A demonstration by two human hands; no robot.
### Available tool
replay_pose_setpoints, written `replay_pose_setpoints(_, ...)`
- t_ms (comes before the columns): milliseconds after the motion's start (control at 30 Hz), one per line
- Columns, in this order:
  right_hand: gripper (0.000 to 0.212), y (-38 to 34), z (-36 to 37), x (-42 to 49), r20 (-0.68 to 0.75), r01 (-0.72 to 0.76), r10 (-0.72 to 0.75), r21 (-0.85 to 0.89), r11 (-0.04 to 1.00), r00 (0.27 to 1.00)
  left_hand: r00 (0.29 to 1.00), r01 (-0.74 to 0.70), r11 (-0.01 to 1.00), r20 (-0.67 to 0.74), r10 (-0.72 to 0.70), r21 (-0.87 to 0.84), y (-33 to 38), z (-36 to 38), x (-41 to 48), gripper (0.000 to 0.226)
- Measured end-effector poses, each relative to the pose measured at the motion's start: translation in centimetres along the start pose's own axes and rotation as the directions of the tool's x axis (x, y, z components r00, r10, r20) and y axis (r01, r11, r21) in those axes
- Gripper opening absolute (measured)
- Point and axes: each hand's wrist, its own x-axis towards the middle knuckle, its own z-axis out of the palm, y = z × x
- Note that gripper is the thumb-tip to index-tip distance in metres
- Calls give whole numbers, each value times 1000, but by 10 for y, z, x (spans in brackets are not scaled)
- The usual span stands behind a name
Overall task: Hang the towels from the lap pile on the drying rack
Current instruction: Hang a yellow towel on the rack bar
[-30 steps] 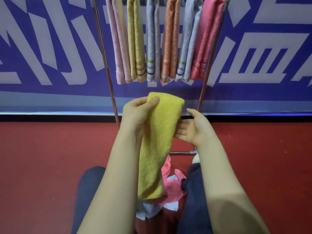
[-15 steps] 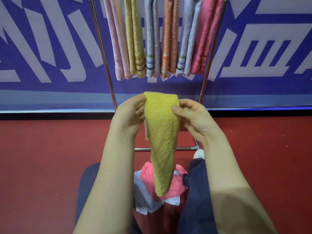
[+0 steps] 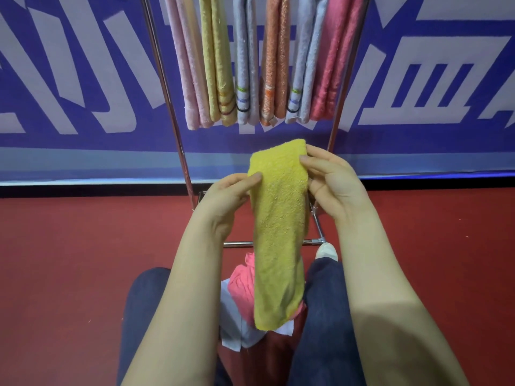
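Observation:
A folded yellow towel (image 3: 278, 232) hangs lengthwise in front of me, its lower end over my lap. My left hand (image 3: 223, 201) pinches its upper left edge and my right hand (image 3: 331, 182) pinches its upper right edge. Under it, between my knees, lie a pink towel (image 3: 242, 285) and a pale blue one (image 3: 237, 327). The metal drying rack (image 3: 167, 87) stands just beyond my hands, with several folded towels (image 3: 267, 65) in pink, yellow, grey and orange hanging side by side from its top.
The rack's low crossbar (image 3: 239, 242) runs near my knees, and a white shoe (image 3: 326, 250) shows beside its right foot. Red carpet (image 3: 69, 274) spreads to both sides. A blue and white banner wall (image 3: 83, 79) stands close behind the rack.
My right hand, free a second ago, has taken the towel's upper right edge. Both hands now hold the towel centred and slightly higher, and its lower end has swung right.

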Motion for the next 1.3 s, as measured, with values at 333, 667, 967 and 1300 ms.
replay_pose_setpoints(333,40,23,-14,-1,77,-129,169,-377,917,983,999,-47,976,-1,47,-211,18,12,-7,6)
replay_pose_setpoints(667,17,28,-9,9,6,31,-32,-449,893,999,981,-185,946,-108,162,-266,20,0,-4,18)
replay_pose_setpoints(967,46,24,6,1,166,-70,138,-360,930,976,979,-187,962,42,199,-201,27,-1,-5,20)
replay_pose_setpoints(1300,14,33,8,3,197,-75,67,32,997,978,990,-130,989,68,125,72,16,-13,-2,9)
